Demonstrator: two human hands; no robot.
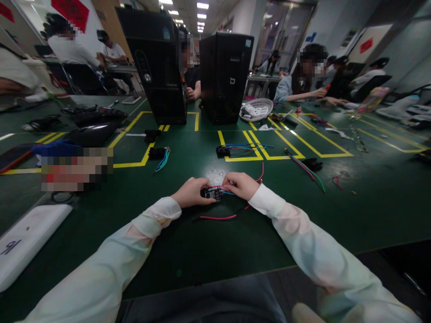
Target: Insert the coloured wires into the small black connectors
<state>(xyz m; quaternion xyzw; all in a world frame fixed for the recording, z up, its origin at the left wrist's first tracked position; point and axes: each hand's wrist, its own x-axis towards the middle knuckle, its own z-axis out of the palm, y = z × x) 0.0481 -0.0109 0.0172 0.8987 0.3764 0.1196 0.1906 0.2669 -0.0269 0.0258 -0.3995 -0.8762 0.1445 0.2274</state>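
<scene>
My left hand (193,192) grips a small black plastic part (213,193) with wires coming out of it, perhaps a socket or connector housing. Pinched at that part's right side, a red wire (218,186) is between the fingers of my right hand (241,185). Blue wire shows just under those fingers. A loose red wire (218,218) lies on the green table in front of my hands. Another red wire end (262,172) rises behind my right wrist. Beyond my hands rests a crumpled clear or whitish piece (216,175).
Similar black parts with coloured wires (163,154) lie further back, one at centre (224,150) and one at right (311,164). Two black computer towers (161,72) stand behind them. A white basket (266,107) sits beside the right tower. At left lies a white power bank-like slab (32,242).
</scene>
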